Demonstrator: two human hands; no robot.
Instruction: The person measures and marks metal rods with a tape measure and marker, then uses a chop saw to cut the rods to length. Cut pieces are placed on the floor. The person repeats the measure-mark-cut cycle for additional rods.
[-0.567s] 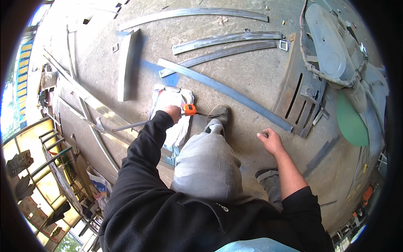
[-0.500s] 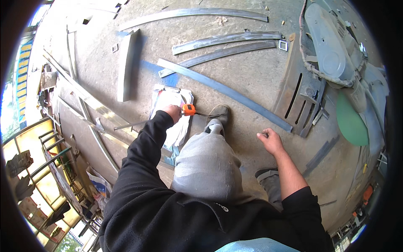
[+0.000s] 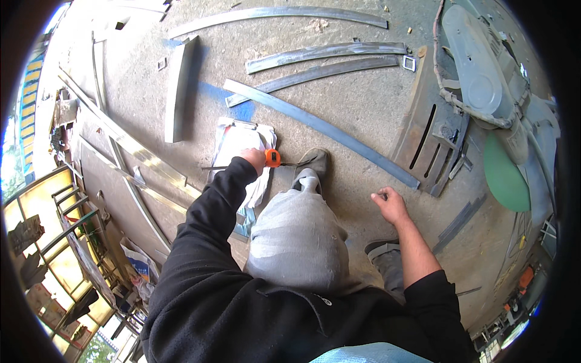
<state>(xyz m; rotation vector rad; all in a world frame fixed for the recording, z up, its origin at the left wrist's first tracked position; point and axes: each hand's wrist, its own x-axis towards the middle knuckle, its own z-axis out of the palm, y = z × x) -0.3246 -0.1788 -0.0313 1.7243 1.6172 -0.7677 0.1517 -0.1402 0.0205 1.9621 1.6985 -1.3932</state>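
My left hand (image 3: 253, 159) is closed around an orange tape measure (image 3: 273, 158). It hovers over a stack of white papers (image 3: 230, 136) on the floor. A thin dark strip (image 3: 213, 167) sticks out left of that hand; I cannot tell whether it is the tape's blade. A dark strap or cord trails from the tape measure toward my shoe (image 3: 315, 162). My right hand (image 3: 392, 206) is held off to the right with its fingers curled and pinched together. Something small and dark may be at its fingertips, too small to name.
A long flat metal bar (image 3: 327, 133) slants across the floor ahead, with several more bars beyond. A short metal channel (image 3: 181, 91) lies left of the papers. Long metal lengths (image 3: 130, 142) lie farther left. At right are a slotted metal piece (image 3: 423, 136) and a green disc (image 3: 505, 172).
My left hand has shifted slightly right and up with the tape measure. The thin strip beside it now looks shorter and more level. My right hand has hardly moved.
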